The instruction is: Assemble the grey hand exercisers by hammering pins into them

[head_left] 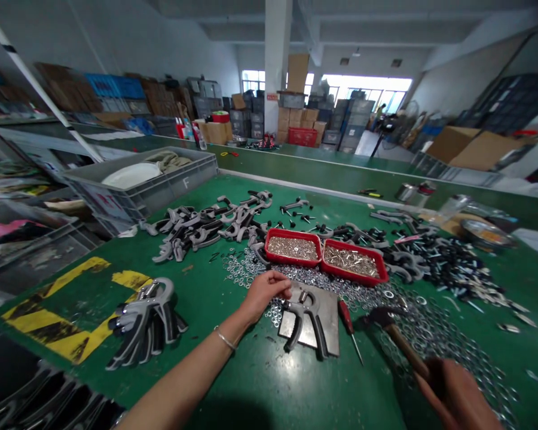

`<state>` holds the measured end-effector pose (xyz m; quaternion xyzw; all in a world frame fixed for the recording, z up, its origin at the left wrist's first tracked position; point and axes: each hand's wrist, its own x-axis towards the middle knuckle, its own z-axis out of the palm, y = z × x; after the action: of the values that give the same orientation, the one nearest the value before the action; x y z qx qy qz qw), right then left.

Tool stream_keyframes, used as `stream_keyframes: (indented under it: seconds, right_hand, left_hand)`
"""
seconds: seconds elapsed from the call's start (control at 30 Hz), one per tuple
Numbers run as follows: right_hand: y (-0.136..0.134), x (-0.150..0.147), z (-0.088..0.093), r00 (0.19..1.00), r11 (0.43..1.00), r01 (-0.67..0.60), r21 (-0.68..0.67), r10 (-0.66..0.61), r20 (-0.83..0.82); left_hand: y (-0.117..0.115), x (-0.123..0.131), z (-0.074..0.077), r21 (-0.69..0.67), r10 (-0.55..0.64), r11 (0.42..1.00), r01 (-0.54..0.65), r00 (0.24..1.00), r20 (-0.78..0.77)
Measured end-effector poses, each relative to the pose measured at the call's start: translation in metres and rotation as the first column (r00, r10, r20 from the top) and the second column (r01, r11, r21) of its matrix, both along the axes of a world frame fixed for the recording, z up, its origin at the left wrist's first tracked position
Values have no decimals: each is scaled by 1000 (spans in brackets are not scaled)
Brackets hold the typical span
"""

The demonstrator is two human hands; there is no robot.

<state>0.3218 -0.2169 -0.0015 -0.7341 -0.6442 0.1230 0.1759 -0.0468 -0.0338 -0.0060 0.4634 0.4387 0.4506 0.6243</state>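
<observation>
My right hand [461,391] is wrapped round the wooden handle of a hammer [406,346], whose dark head rests low over the washers. On a flat metal plate [332,322] lies a grey and black hand grip strengthener [311,316], its spring end away from me and its handles spread toward me. My left hand [269,291] is beside the spring end, with thumb and fingers closed together. Whatever may be between those fingertips is hidden. A screwdriver with a red handle [346,316] lies just right of the plate.
Red trays [296,261] of small metal parts stand behind the plate, with loose washers [399,316] around them. Finished-looking hand grips [150,322] are stacked at left by yellow-black tape [56,340]. Grey handle parts [206,230] and black-headed bolts [457,269] lie farther back. A grey crate [174,185] stands back left.
</observation>
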Motion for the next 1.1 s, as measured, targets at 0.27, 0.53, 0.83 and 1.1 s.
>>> stream_keyframes:
  seconds: [0.27, 0.53, 0.83, 1.1]
  right_hand:
    - [44, -110, 43, 940, 952, -235, -196, 172, -294]
    - [73, -113, 36, 866, 901, -278, -332, 85, -493]
    - [28, -117, -7, 380, 866, 113, -486, -490, -785]
    - [20, -114, -18, 331, 907, 125, -403, -421, -845]
  left_hand:
    - [-16, -29, 3, 229, -34, 966, 122, 934, -356]
    - [4, -1, -4, 168, -136, 965, 200, 935, -328]
    - [38, 40, -18, 360, -63, 826, 433, 707, -705]
    - [33, 44, -22, 356, -21, 812, 463, 633, -774]
